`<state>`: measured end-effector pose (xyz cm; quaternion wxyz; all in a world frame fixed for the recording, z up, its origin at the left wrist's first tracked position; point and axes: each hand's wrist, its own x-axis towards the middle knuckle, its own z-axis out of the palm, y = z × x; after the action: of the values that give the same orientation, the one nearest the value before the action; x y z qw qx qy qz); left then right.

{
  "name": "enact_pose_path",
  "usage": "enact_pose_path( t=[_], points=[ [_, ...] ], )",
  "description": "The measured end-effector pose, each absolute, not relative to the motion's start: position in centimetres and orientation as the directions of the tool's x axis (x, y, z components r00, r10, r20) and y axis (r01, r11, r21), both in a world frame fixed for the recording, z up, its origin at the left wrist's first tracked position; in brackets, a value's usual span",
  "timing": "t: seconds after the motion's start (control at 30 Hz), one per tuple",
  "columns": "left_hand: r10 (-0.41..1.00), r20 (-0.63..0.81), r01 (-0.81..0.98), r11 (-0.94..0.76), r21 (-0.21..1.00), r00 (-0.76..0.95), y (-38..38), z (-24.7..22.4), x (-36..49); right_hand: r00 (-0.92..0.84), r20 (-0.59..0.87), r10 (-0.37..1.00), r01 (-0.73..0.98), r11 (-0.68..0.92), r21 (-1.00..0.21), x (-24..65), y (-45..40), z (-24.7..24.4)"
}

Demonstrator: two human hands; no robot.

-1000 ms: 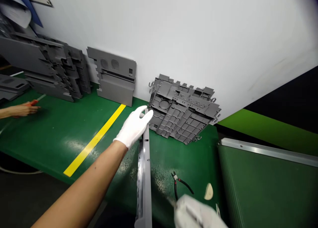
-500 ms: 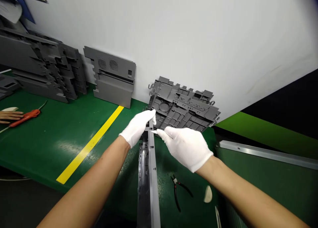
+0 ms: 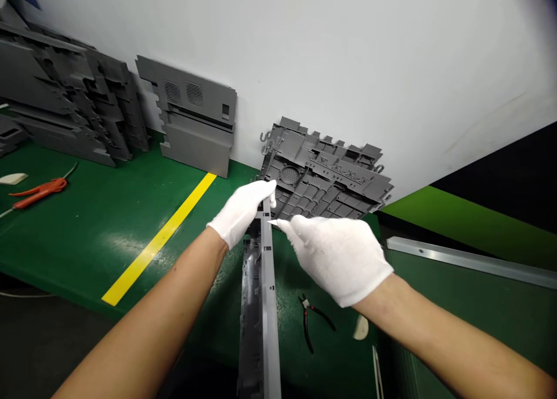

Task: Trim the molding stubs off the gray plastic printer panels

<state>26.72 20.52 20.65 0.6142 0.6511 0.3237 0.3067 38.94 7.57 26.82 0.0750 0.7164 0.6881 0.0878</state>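
Note:
My left hand (image 3: 243, 209), in a white glove, is closed round the far end of a long grey plastic panel (image 3: 270, 306) stood on its edge. Its narrow side with small slots faces up. My right hand (image 3: 335, 254), also gloved, pinches a small pointed knife blade (image 3: 273, 222). The blade's tip is at the panel's upper edge, just on the near side of my left fingers; the rest of the knife is hidden in the glove. Behind both hands, another grey panel (image 3: 322, 176) with a round grille leans on the wall.
Side cutters (image 3: 308, 318) and a cream half-round piece (image 3: 361, 327) lie right of the panel on the green table (image 3: 174, 283). Left are a yellow tape strip (image 3: 161, 236), an orange-handled tool (image 3: 41, 193) and several leaning grey panels (image 3: 87, 97). A metal rail (image 3: 470, 263) runs at right.
The view has shifted a little. My right hand and the blade have moved slightly along the panel's edge. Another person's hand by the orange-handled tool is gone from view.

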Motion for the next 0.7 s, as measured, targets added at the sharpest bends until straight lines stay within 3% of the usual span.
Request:
enact_pose_path(
  t=[0.7],
  points=[
    [0.802,-0.022,0.068,-0.024,0.997,0.596,20.72,20.43,27.03,0.016,0.023,1.000,0.960,-0.022,0.279,39.16,7.26,26.93]
  ],
)
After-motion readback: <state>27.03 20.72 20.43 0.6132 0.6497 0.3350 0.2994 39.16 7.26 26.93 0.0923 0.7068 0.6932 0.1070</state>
